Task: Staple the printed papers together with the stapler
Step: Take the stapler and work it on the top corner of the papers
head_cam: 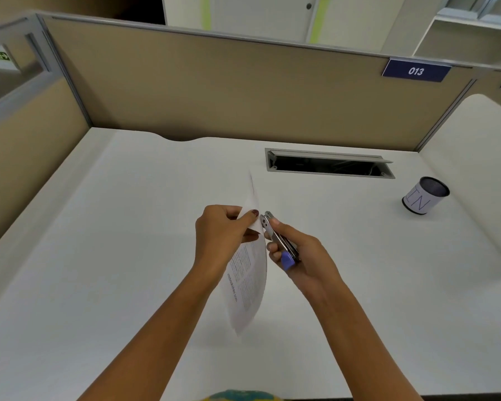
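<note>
Left hand (224,230) pinches the printed papers (248,273) by their far corner, held on edge above the counter (99,227). Right hand (298,256) grips the stapler (278,241), nose touching that corner. Step in hand: positioning. Next move requires seating the corner between the jaws, then squeezing.

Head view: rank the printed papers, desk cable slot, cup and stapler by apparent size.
The printed papers and cable slot: alike, unranked; papers are nearer and turned almost edge-on.
Then cup.
Smallest: stapler, partly covered by the right hand.
</note>
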